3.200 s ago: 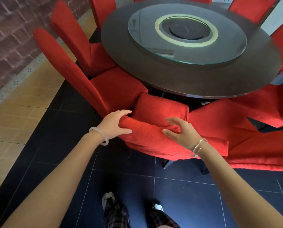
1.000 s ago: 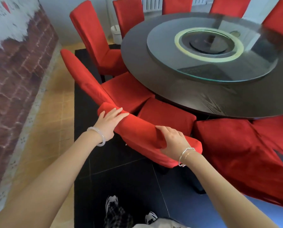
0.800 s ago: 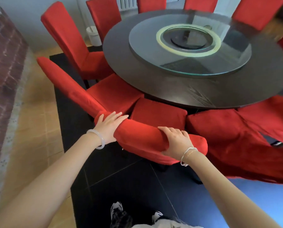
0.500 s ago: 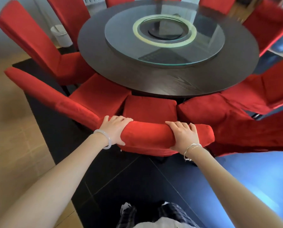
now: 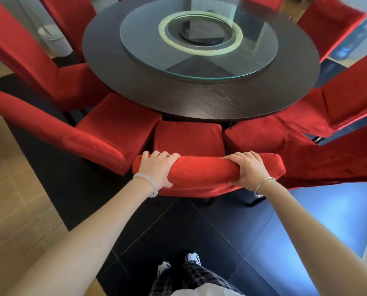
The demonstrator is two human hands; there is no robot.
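A red fabric-covered chair (image 5: 201,167) stands directly in front of me, its seat pushed up to the edge of a round dark wooden table (image 5: 199,97). My left hand (image 5: 157,167) grips the top of the chair's backrest near its left end, fingers curled over it. My right hand (image 5: 249,167) grips the same backrest top near its right end. Both wrists wear bracelets.
A round glass turntable (image 5: 148,50) lies on the table. More red chairs ring the table, one close on the left (image 5: 56,129) and one close on the right (image 5: 270,135). A white bin (image 5: 54,41) stands at the back left. The floor is dark tile, with wood flooring at left.
The chair has swung round from an angle to face the table squarely, its seat closer to the table edge. Both hands have closed more firmly over the backrest top.
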